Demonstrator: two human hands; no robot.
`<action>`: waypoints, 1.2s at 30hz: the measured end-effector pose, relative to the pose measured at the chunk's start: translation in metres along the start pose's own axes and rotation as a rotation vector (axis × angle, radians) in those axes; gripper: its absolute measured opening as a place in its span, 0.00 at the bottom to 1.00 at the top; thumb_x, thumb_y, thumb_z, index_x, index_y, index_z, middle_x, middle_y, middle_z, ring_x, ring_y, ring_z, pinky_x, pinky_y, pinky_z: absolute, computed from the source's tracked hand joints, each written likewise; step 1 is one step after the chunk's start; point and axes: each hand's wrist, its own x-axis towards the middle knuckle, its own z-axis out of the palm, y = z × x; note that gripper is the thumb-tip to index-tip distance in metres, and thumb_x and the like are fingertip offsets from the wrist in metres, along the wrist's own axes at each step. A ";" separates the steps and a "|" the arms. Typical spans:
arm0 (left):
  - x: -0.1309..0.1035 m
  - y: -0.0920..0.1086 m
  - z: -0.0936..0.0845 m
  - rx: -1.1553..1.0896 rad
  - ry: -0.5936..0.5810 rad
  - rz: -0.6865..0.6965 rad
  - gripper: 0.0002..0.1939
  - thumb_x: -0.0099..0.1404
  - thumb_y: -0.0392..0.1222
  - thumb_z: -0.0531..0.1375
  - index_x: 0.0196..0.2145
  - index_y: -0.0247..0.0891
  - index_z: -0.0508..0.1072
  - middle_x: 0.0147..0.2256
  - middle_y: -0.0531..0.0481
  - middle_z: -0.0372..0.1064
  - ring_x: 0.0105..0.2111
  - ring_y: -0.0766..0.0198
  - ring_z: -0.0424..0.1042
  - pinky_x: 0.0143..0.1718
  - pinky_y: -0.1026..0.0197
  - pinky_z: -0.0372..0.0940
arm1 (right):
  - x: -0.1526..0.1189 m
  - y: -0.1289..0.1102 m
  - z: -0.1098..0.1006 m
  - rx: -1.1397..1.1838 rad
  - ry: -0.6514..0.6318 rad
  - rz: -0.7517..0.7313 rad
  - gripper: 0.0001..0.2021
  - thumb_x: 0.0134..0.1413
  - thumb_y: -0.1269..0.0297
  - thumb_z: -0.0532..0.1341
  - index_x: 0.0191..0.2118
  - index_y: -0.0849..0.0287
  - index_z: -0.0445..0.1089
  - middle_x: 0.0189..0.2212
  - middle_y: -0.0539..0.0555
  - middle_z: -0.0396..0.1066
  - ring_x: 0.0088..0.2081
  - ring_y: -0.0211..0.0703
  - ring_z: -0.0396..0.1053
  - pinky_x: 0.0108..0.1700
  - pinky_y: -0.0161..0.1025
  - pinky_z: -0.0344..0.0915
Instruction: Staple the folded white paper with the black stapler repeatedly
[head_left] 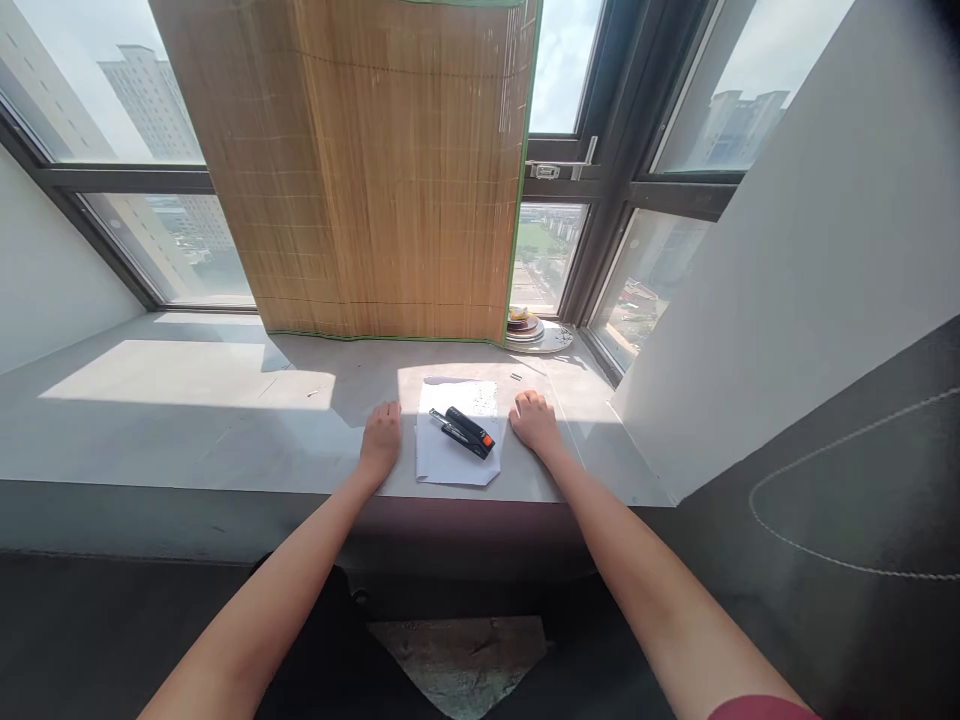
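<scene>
A black stapler with an orange button lies slanted on a stack of white paper, its upper and lower arms spread apart. Small dark specks show on the sheet's upper right. My left hand rests closed on the sill just left of the paper, and nothing shows in it. On the paper's right side, my right hand lies on the sill with its fingers curled in, also with nothing visible in it. Neither hand touches the stapler. A few tiny staple pieces lie on the sill above the right hand.
The pale window sill runs across the view. A bamboo blind hangs down to its back part. Stacked plates stand in the back right corner by the window. A grey wall slopes in on the right. Below is a wooden stool.
</scene>
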 end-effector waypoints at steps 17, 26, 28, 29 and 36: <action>0.011 -0.001 0.014 -0.410 0.109 0.136 0.14 0.75 0.32 0.55 0.52 0.38 0.78 0.48 0.39 0.80 0.50 0.47 0.78 0.54 0.47 0.71 | -0.001 -0.006 -0.004 -0.038 0.006 0.001 0.14 0.74 0.62 0.52 0.54 0.58 0.72 0.60 0.63 0.71 0.61 0.56 0.66 0.59 0.48 0.61; 0.038 0.032 0.025 -0.624 0.053 0.211 0.12 0.74 0.31 0.58 0.46 0.42 0.80 0.50 0.45 0.81 0.52 0.52 0.75 0.56 0.48 0.69 | 0.003 -0.004 -0.004 -0.060 -0.012 0.015 0.15 0.74 0.60 0.52 0.55 0.57 0.71 0.62 0.63 0.70 0.62 0.56 0.66 0.59 0.48 0.61; 0.037 0.031 0.023 -0.580 -0.009 0.239 0.11 0.74 0.32 0.60 0.46 0.43 0.82 0.50 0.45 0.80 0.52 0.51 0.75 0.55 0.49 0.67 | 0.003 -0.004 -0.004 -0.055 -0.014 0.019 0.14 0.74 0.60 0.53 0.55 0.56 0.71 0.62 0.63 0.69 0.62 0.56 0.65 0.60 0.48 0.60; 0.037 0.031 0.023 -0.556 -0.039 0.250 0.11 0.74 0.33 0.61 0.46 0.44 0.82 0.50 0.46 0.80 0.52 0.51 0.74 0.55 0.49 0.67 | 0.003 -0.004 -0.004 -0.053 -0.012 0.018 0.14 0.74 0.60 0.53 0.55 0.56 0.71 0.61 0.63 0.70 0.62 0.56 0.65 0.60 0.48 0.60; 0.035 0.031 0.021 -0.509 -0.117 0.256 0.12 0.72 0.32 0.62 0.47 0.45 0.83 0.51 0.45 0.80 0.53 0.50 0.72 0.54 0.48 0.65 | 0.000 -0.006 -0.008 -0.063 -0.005 0.013 0.14 0.73 0.62 0.53 0.54 0.57 0.72 0.58 0.63 0.70 0.59 0.56 0.66 0.58 0.49 0.61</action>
